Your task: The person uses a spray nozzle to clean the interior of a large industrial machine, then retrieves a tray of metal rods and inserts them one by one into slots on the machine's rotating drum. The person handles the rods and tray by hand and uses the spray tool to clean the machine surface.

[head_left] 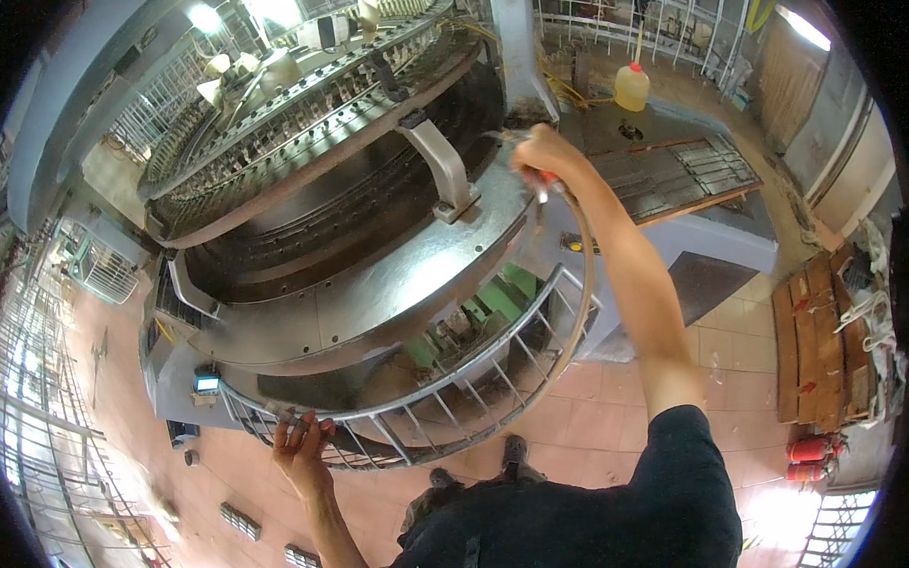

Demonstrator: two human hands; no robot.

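Note:
My right hand [550, 155] is closed on an air gun [545, 181] with red and silver parts, held at the right end of the steel ring plate [424, 275] of a large circular machine. A tan hose [585, 279] curves down from it, past the curved metal guard rail [469, 409]. My left hand [300, 455] rests with curled fingers on the rail's top bar at the lower left. Above the plate are a bracket [440, 164] and a rim of many small metal parts [239, 141]. The gun's tip is too blurred to make out exactly.
A grey machine base [705, 285] carries a dark tray [661, 172]; a yellow-liquid jug [631, 88] hangs behind. A small screen [206, 383] sits at left, with wire fencing [27, 379]. Wooden boards [817, 341] and red cylinders [811, 452] stand at right. Metal blocks [240, 520] lie on the tiled floor.

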